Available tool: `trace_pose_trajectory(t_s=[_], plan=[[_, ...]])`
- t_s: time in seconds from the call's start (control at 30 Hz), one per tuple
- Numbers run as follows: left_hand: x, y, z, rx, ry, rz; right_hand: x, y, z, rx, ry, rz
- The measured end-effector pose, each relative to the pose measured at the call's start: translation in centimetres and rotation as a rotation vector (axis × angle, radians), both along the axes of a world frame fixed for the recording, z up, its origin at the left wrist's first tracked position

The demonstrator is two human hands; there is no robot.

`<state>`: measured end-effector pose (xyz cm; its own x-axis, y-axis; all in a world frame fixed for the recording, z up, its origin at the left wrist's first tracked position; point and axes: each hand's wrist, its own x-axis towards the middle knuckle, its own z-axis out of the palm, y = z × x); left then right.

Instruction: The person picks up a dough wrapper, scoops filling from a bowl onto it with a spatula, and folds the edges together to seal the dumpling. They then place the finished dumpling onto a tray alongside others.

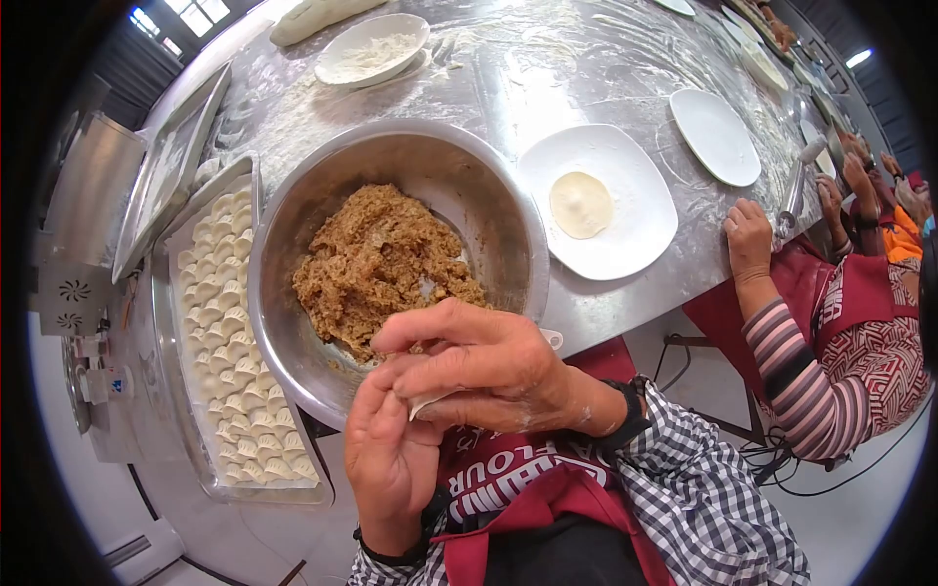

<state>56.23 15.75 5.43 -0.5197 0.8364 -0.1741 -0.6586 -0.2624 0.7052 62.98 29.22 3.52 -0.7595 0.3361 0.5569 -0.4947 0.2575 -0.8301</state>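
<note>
My left hand (389,451) and my right hand (493,373) are pressed together over the near rim of a big steel bowl (493,161). A dumpling (430,398) is pinched between them; just a sliver of its pale dough shows under my right fingers, so its shape is mostly hidden. Brown minced filling (376,264) is heaped in the bowl, right behind my hands. To the right, a single round dough wrapper (581,205) lies on a square white plate (640,234).
Rows of folded dumplings (234,342) fill a lined metal tray (256,186) on the left. Behind are a bowl of flour (373,54), a dough roll (318,18) and an oval plate (715,137) on the floury steel table (547,68). A co-worker's hand (749,239) rests at the right edge.
</note>
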Motion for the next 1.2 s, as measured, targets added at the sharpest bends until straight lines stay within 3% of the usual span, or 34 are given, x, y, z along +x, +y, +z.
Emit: trace_pose_trajectory(t_s=[1.2], plan=[[-0.07, 0.10, 0.10, -0.062, 0.028, 0.009, -0.05, 0.27, -0.57, 0.118, 0.053, -0.067]])
